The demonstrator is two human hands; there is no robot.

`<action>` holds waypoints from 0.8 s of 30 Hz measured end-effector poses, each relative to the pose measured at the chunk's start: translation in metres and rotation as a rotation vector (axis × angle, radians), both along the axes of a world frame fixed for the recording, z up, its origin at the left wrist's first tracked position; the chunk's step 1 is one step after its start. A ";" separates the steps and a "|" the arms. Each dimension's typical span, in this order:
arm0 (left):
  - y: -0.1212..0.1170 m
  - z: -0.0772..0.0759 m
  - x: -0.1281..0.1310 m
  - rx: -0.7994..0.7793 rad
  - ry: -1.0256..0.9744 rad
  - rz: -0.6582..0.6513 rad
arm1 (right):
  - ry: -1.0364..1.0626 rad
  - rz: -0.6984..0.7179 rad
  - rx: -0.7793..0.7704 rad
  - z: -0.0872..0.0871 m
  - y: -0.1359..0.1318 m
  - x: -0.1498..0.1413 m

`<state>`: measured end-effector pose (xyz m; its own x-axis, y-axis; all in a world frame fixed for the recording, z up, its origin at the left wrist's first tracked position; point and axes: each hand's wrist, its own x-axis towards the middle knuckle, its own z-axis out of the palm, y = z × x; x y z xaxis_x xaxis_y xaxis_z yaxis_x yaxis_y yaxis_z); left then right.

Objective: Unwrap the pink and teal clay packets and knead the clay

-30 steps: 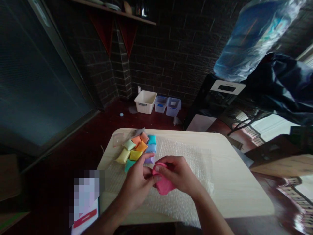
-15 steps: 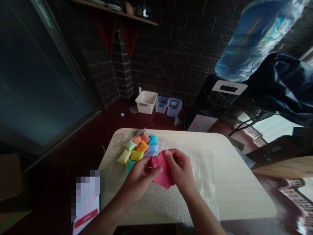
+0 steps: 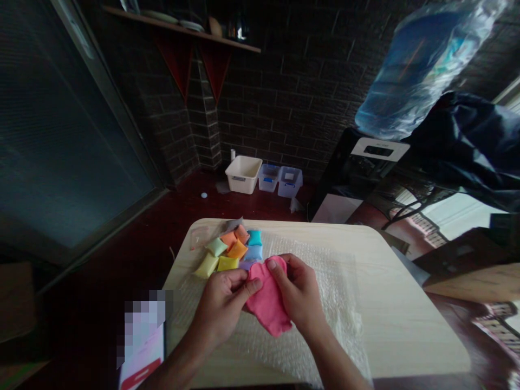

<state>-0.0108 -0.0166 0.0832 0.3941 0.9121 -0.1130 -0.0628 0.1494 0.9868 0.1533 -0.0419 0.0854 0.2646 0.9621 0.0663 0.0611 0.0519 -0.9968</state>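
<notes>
Both my hands hold a flattened piece of pink clay [image 3: 266, 300] above a sheet of bubble wrap [image 3: 325, 281] on a light wooden table [image 3: 398, 319]. My left hand [image 3: 221, 306] pinches its left edge, thumb on top. My right hand [image 3: 298, 292] grips its right side, thumb pressed on the upper edge. Just beyond my hands lies a cluster of several small coloured packets [image 3: 229, 249]: yellow, orange, green, teal, blue and purple.
A white basket [image 3: 242, 173] and two clear bins [image 3: 280, 180] stand on the dark red floor by the brick wall. A black chair with dark fabric [image 3: 467, 146] is at the right. A red-and-white card [image 3: 140, 365] lies at the table's near left corner.
The pink clay has been pressed and stretched from a folded lump into a wider, longer flat piece. Both hands have shifted slightly along its edges while keeping hold.
</notes>
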 end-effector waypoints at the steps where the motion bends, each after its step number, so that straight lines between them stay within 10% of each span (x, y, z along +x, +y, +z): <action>1: -0.001 0.000 0.002 -0.002 -0.014 0.026 | 0.004 -0.024 0.009 0.001 -0.001 -0.002; 9: -0.011 -0.001 0.017 -0.290 -0.312 0.114 | -0.034 -0.218 0.128 0.000 -0.003 -0.013; 18: -0.004 -0.002 0.006 -0.035 -0.015 -0.094 | -0.307 0.281 0.119 0.014 -0.004 0.021; 24: -0.008 -0.002 0.007 0.049 0.068 -0.104 | -0.282 0.279 0.078 0.010 -0.004 0.018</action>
<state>-0.0035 -0.0247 0.0812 0.4796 0.8719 -0.0991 0.0176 0.1033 0.9945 0.1717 -0.0457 0.0954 -0.0448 0.9836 0.1748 0.3046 0.1801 -0.9353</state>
